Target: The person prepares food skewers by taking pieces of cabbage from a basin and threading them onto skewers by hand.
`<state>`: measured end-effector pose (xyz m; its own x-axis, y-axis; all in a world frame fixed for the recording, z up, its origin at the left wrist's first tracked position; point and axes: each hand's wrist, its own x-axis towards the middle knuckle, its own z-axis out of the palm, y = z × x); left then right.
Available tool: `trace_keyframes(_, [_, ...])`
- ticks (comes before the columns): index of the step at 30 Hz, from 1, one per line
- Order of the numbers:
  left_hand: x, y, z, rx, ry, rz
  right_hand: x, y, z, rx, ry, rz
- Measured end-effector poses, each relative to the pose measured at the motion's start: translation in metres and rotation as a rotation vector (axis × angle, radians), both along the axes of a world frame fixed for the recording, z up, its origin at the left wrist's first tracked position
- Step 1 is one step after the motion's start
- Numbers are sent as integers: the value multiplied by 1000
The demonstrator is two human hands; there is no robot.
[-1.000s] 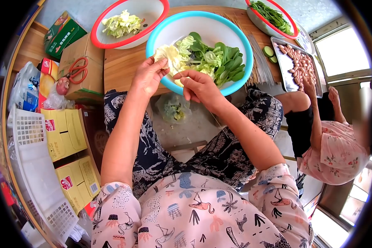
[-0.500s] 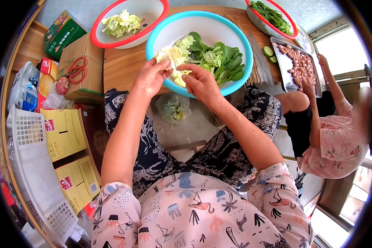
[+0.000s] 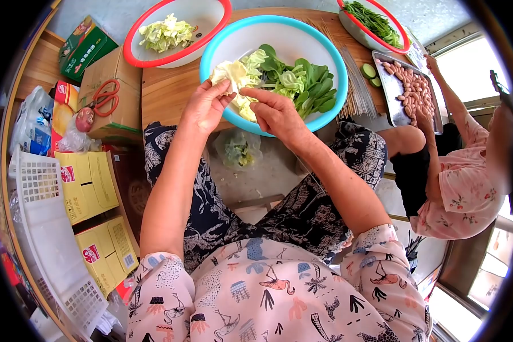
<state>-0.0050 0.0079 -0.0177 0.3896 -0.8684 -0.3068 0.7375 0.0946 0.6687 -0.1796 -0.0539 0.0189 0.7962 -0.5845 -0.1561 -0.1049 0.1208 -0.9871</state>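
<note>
My left hand [image 3: 206,105] pinches pale yellow-green cabbage leaves [image 3: 232,75] over the near left rim of a white basin with a blue rim [image 3: 211,48]. Close beside it, my right hand [image 3: 276,113] has its fingers curled and its fingertips near the leaves. A thin skewer [image 3: 309,169] runs out below the right hand toward my forearm; its tip is hidden among the leaves and fingers. Inside the basin lie more cabbage and a heap of green leafy vegetables [image 3: 316,85].
Loose skewers [image 3: 356,85] lie right of the basin. A red-rimmed basin [image 3: 132,43] holds cabbage; another [image 3: 406,43] holds green stalks. A co-worker's hand [image 3: 423,118] is at a metal tray [image 3: 390,105] of sausage-like pieces. Scissors [image 3: 105,98] and boxes [image 3: 88,188] stand left.
My two hands stay nearly in place, with the right fingers shifting slightly left and down at the leaves. The co-worker's far hand has moved up and left, away from the tray.
</note>
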Motion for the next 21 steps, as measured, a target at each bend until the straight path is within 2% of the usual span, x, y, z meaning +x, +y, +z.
trace_keyframes(7, [-3, 0, -1, 14, -90, 18, 0, 1, 0, 15, 8, 9])
trace_keyframes(11, [-4, 0, -3, 45, -148, 30, -1, 3, 4, 111, 40, -15])
trace_keyframes(21, [-9, -1, 2, 63, -154, 28, 1, 3, -1, 207, 27, -64])
